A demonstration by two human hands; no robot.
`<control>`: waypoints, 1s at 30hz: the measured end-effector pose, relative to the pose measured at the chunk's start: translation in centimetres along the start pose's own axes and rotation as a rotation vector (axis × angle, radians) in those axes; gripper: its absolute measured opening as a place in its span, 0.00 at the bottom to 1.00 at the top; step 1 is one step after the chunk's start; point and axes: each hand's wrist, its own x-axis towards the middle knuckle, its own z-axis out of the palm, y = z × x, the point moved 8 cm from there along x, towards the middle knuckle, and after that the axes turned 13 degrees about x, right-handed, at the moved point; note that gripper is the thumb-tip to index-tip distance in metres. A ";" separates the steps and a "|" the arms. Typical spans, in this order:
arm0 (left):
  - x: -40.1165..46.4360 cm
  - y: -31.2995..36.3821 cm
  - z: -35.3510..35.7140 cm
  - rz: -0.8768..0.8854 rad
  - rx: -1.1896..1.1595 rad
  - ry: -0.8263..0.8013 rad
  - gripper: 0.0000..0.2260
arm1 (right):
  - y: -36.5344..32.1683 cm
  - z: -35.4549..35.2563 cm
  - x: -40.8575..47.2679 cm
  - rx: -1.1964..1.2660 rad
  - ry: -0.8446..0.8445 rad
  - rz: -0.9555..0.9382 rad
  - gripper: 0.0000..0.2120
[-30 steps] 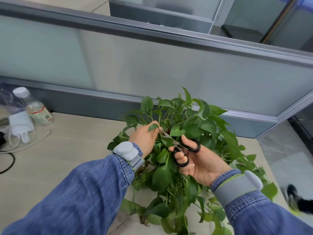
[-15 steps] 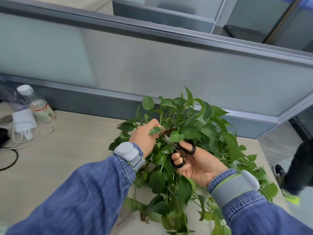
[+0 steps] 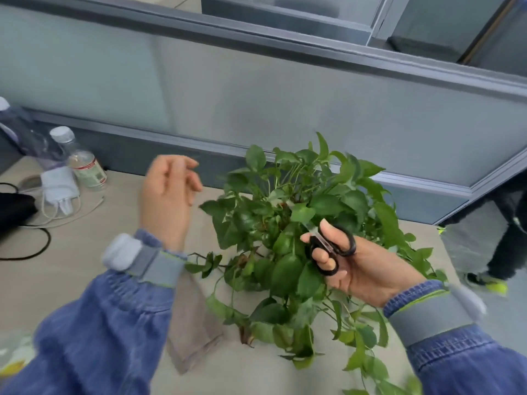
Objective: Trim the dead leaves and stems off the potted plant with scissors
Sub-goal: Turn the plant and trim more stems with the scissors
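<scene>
2 hands: right (image 3: pixel 368 269) grips scissors (image 3: pixel 332 248) in plant (image 3: pixel 288 223); left (image 3: pixel 168 201) loose, holding nothing.

Office cubicle (grey partition panels (image 3: pixel 285 95), desk (image 3: pixel 71 252))

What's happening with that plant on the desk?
A person is trimming a potted plant on a desk. The right hand holds black scissors over the leaves. The left hand is lifted clear of the plant, fingers loosely curled and holding nothing visible. A brown, dead-looking leaf shows low at the plant's near edge.
</scene>
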 end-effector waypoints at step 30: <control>-7.3 1.6 12.8 -0.226 0.209 -1.034 0.27 | 3.6 0.5 -4.2 -1.038 0.077 0.106 0.27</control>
